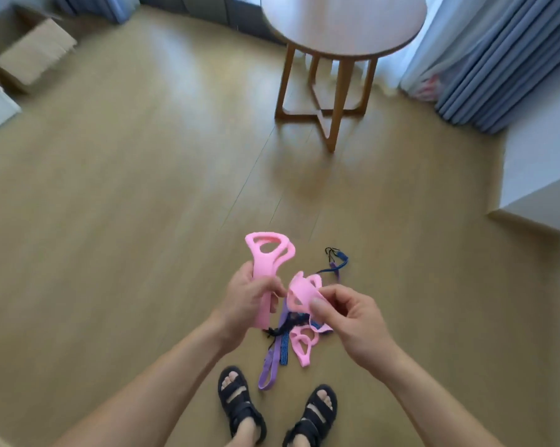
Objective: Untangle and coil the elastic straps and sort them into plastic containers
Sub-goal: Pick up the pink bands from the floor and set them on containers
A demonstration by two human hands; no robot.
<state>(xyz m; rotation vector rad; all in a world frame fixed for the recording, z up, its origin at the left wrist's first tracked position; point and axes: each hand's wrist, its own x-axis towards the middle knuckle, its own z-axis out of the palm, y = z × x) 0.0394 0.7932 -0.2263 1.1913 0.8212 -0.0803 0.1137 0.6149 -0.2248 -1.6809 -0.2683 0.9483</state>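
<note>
The person's two bare forearms reached out over their own feet, which stood in black sandals (236,395) on the wooden floor (143,188). The left hand (249,295) was clamped round the stem of a pink strap (269,253), fingers curled about it, so that its looped end stood up above the fist and its plain end hung down below. Just beside it, the right hand (346,314) pinched a pink looped piece (301,293) between thumb and fingertips; I could not tell whether this was the far end of the same strap or a separate one. Both were held in the air above a tangle of straps (291,324) lying on the floor in front of the sandals. In that tangle lay another pink looped strap (302,345), a purple band (267,372) trailing towards the left foot, and a narrow blue band (284,353) beside it. A dark blue cord (335,262) ran out from the far side of the heap. Well beyond stood a round wooden table (343,27), with grey-blue curtains (485,69) to the right and an open cardboard box (30,56) off to the left.
</note>
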